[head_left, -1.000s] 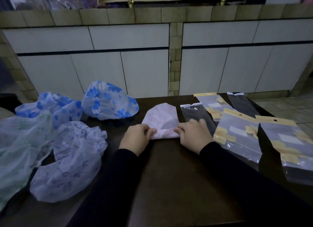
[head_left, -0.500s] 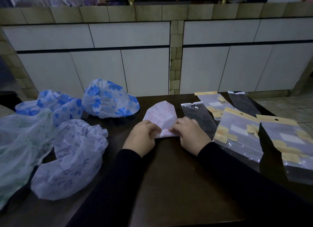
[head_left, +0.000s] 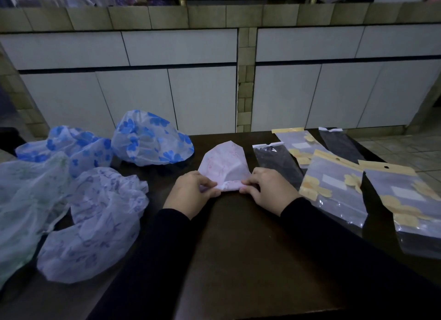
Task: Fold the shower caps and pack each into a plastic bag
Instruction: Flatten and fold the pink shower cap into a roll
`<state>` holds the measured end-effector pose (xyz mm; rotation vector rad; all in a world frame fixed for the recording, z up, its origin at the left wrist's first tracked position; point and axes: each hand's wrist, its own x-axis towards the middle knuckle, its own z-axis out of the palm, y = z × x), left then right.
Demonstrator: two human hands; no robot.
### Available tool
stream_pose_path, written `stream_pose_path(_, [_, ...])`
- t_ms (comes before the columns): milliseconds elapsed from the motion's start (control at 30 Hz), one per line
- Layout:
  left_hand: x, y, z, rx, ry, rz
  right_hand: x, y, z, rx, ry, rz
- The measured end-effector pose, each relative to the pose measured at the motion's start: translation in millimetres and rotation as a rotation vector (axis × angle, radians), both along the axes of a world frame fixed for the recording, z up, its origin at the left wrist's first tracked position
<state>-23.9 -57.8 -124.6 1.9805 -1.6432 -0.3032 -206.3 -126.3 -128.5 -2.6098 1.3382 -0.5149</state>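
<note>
One pink-patterned shower cap point(head_left: 223, 163) lies partly folded at the middle of the dark table point(head_left: 238, 248). The left hand point(head_left: 191, 193) and the right hand point(head_left: 267, 190) each pinch an end of its rolled near edge. Four unfolded caps sit to the left: two blue-flowered point(head_left: 150, 138) point(head_left: 71, 147), one pale purple point(head_left: 100, 221), one greenish point(head_left: 21, 200). Five plastic bags lie to the right: three with yellow headers point(head_left: 334, 188) point(head_left: 410, 205) point(head_left: 296, 143) and two clear with white tops point(head_left: 276, 162) point(head_left: 338, 143)
</note>
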Motion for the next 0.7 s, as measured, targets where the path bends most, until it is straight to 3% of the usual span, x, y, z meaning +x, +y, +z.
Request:
stream_pose_path(167, [0.3, 2.2, 1.6, -0.026, 0.012, -0.003, 0.5, 0.8, 1.8, -0.011, 0.006, -0.007])
stream_pose_path(533, [-0.5, -6.7, -4.5, -0.023, 0.111, 0.056, 3.8, -9.8, -3.1, 0.191, -0.145, -0.117])
stream_pose_path(700, [-7.1, -8.3, -7.7, -0.085, -0.087, 0.080, 5.0, -7.3, -6.9, -0.031, -0.146, -0.085])
